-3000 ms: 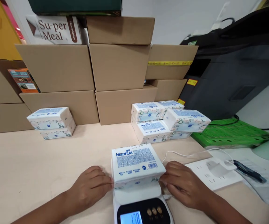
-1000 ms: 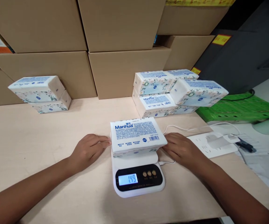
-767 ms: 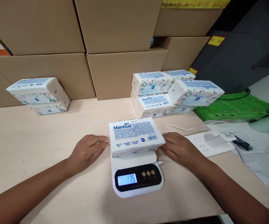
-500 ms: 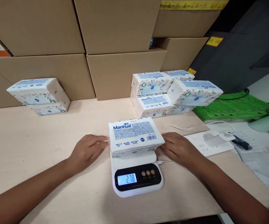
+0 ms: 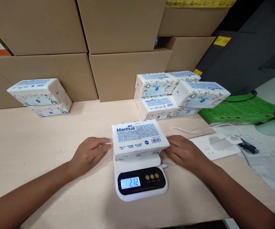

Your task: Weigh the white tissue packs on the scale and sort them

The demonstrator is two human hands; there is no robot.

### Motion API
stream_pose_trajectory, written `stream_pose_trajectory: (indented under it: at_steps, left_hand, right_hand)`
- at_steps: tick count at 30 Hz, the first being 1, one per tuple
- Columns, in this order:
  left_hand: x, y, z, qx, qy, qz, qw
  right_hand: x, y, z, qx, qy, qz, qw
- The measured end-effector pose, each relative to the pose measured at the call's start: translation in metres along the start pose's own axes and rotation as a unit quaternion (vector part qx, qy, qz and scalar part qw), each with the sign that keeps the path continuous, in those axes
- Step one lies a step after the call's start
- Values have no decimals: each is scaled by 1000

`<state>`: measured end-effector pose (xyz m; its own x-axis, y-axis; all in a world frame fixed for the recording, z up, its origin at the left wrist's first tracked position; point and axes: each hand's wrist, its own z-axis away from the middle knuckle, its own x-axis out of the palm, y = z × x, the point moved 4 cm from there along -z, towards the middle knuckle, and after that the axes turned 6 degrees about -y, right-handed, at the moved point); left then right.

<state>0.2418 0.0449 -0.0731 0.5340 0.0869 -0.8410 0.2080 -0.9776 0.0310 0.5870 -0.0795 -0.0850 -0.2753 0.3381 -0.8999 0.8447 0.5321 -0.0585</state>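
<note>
A Manhua tissue pack (image 5: 137, 136), white with blue print, lies flat on a white digital kitchen scale (image 5: 141, 194). My left hand (image 5: 90, 154) has its fingertips against the pack's left end. At the opposite end, my right hand (image 5: 184, 152) presses its fingers to the side, some of them hidden behind the pack's edge. Between them the two hands hold the pack in place on the scale. The lit display (image 5: 130, 183) shows a number starting with 2; its later digits are hard to read.
Two stacked tissue packs (image 5: 38, 95) stand back left. Several more packs (image 5: 155, 106) are piled back right, one lying askew on top. Cardboard boxes (image 5: 128, 73) line the back. A power strip (image 5: 204, 149), a white cable (image 5: 192, 130) and a green crate (image 5: 251, 109) lie right.
The number on the scale's display has changed from 2.78. Both hands and the tissue pack stay in place; the view has shifted very slightly.
</note>
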Motion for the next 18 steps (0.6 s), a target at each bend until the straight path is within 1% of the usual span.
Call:
stream_pose_trajectory:
  at_steps: [8, 13, 18]
  left_hand:
    - [1, -2, 2, -9, -18, 11, 1000]
    - [-2, 1, -2, 10, 1, 8, 1000]
    - [-4, 1, -3, 15, 3, 8, 1000]
  right_hand:
    - [1, 1, 2, 4, 2, -12, 1000]
    - [1, -1, 0, -3, 10, -1, 1000]
    - [-1, -3, -1, -11, 18, 4, 1000]
